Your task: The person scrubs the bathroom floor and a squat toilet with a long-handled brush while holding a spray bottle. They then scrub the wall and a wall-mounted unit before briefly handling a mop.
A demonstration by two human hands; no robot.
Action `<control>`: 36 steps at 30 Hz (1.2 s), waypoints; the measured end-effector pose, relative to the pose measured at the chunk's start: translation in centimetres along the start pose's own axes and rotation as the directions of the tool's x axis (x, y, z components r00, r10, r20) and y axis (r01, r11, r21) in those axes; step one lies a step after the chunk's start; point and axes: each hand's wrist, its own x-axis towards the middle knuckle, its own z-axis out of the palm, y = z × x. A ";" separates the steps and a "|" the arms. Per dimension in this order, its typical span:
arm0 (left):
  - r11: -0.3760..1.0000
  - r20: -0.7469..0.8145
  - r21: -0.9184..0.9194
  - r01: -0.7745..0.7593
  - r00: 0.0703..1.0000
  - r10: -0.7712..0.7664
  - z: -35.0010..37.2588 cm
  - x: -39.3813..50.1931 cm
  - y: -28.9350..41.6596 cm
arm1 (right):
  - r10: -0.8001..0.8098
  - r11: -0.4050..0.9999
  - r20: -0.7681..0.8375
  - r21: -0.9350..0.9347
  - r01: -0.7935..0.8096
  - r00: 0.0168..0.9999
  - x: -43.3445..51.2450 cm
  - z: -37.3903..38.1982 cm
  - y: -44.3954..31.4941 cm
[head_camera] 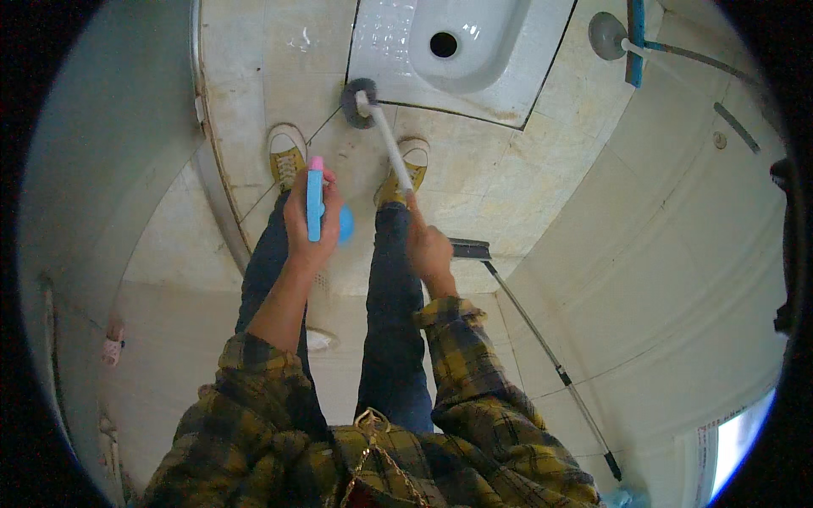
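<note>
My left hand (311,222) is wrapped around a blue spray bottle (314,204) with a pink nozzle tip. Part of the bottle's rounded blue body shows beside my fingers; the rest is hidden below the hand. In my right hand (429,251) is the white handle of a toilet brush (390,143). Its dark, round bristle head (359,103) is at the near left corner of a white squat toilet (381,57), over the rim's edge; whether it touches cannot be told. The toilet pan has a dark drain hole and wet, shiny patches on its ribbed left side.
A floor squeegee (470,249) leans along the tiled wall on the right. Near the toilet's right side are a grey rubber plunger (608,36) and a blue strip. The stained tile floor (457,165) runs under my yellow shoes (289,155). A door (127,140) stands on the left.
</note>
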 end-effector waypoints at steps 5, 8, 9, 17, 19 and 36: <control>1.000 -0.028 0.002 -0.011 1.000 0.011 0.1 0.6 0.8 | 0.362 0.922 -0.378 0.283 -0.266 0.852 -0.1 -1.4 3.0; 0.999 -0.001 -0.035 0.033 0.999 -0.033 0.9 0.5 1.1 | 0.209 0.977 -0.274 0.095 -0.190 0.939 -0.1 -1.5 3.3; 1.000 0.009 -0.012 0.021 1.000 -0.021 1.1 0.5 1.1 | 0.121 0.991 -0.164 0.084 -0.109 0.979 -0.2 -1.6 2.6; 0.999 -0.022 0.024 0.029 0.999 -0.028 1.1 0.7 0.9 | 0.355 0.929 -0.451 0.268 -0.255 0.819 -0.7 -1.8 5.2; 0.996 0.002 0.020 0.087 0.996 -0.087 1.2 0.7 1.1 | 0.274 0.960 -0.305 0.136 -0.243 0.912 -0.5 -2.0 5.7; 1.000 -0.007 -0.002 -0.012 1.000 0.012 2.0 1.7 2.2 | 0.150 0.989 -0.349 0.034 -0.147 0.925 0.3 -5.6 10.6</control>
